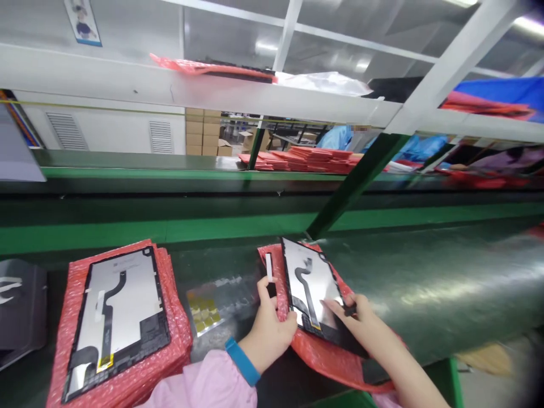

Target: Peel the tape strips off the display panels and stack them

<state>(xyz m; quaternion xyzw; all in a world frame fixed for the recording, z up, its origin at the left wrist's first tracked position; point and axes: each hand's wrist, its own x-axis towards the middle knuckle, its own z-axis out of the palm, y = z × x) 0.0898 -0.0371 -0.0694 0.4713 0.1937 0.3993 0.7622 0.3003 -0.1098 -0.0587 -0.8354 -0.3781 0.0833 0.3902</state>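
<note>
A tablet screen panel (317, 283), silver-backed with a dark flex cable, tilts above red bubble wrap (331, 360). My left hand (272, 326), with a blue band at the wrist, closes on the panel's left edge with its thumb. A white strip with a dark end (268, 267) stands up at its index finger. My right hand (357, 317) grips the panel's right edge, thumb lying on the back; a small black piece shows at its fingers, too unclear to name. To the left, a second screen panel (131, 317) lies back-up on stacked red bubble wrap (176, 334).
A sheet of yellow stickers (203, 310) lies on the dark green bench (425, 272) between the panels. A dark grey object (21, 306) stands at far left. A green post (352, 190) rises behind. Red packets (310, 158) are piled on the far ledge; people in blue work beyond.
</note>
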